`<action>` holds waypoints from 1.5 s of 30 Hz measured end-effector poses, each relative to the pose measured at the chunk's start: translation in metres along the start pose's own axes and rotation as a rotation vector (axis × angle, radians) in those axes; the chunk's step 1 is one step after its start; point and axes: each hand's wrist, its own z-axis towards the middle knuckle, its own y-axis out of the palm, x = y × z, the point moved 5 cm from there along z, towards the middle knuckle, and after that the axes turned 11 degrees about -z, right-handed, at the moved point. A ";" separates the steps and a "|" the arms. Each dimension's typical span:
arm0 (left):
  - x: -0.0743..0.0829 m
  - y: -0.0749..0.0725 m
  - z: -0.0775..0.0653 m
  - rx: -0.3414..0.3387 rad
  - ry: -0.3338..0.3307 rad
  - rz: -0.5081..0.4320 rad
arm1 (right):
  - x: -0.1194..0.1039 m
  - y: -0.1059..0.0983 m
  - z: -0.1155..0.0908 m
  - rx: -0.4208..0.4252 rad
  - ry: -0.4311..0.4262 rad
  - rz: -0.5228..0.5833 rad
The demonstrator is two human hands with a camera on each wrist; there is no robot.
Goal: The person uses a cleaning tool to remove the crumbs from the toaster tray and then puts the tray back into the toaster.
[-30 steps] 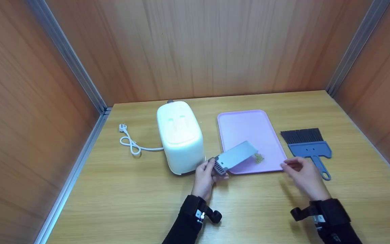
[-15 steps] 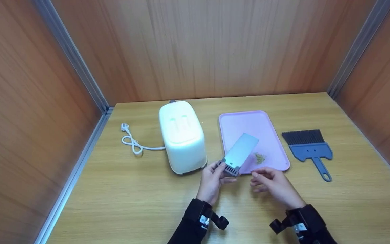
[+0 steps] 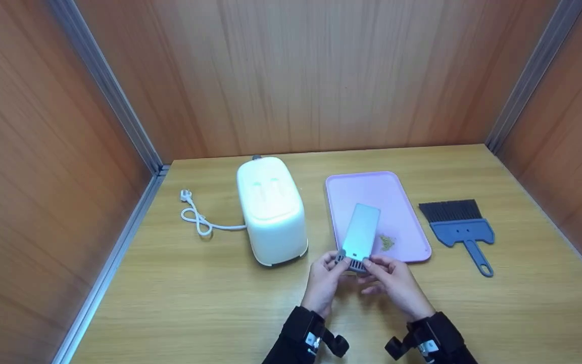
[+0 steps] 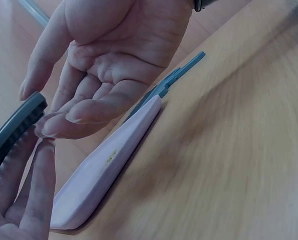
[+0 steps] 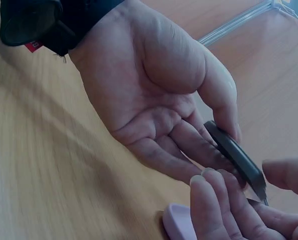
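Observation:
A flat, pale metal crumb tray (image 3: 361,230) with a dark slotted end slants up over the front of a lilac tray (image 3: 392,197). My left hand (image 3: 322,284) pinches the left corner of that slotted end, thumb on top and fingers beneath. At the right corner, my right hand (image 3: 401,288) holds it between thumb and fingers. In the right wrist view the dark end (image 5: 236,157) lies between both thumbs and the fingers below. Greenish-brown crumbs (image 3: 386,243) form a small heap on the lilac tray, right of the crumb tray.
A white toaster (image 3: 273,222) stands left of the lilac tray. Its white cord and plug (image 3: 202,222) lie looped to the left. A blue hand brush (image 3: 463,230) with dark bristles lies at the right. Wood-grain panels (image 3: 321,76) enclose the table's back and sides.
My right hand has moved left from the lilac tray's front right corner to the crumb tray. The crumb tray has turned from slanting right to pointing nearly straight away from me.

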 end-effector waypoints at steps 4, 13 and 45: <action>-0.005 -0.002 -0.002 0.000 -0.007 0.048 | 0.006 0.002 -0.001 0.009 -0.001 0.034; -0.006 -0.002 0.000 -0.004 -0.016 0.067 | 0.009 0.000 -0.003 -0.027 0.043 0.185; 0.082 -0.092 -0.042 0.346 0.201 0.120 | 0.023 -0.025 -0.008 -0.034 0.122 0.202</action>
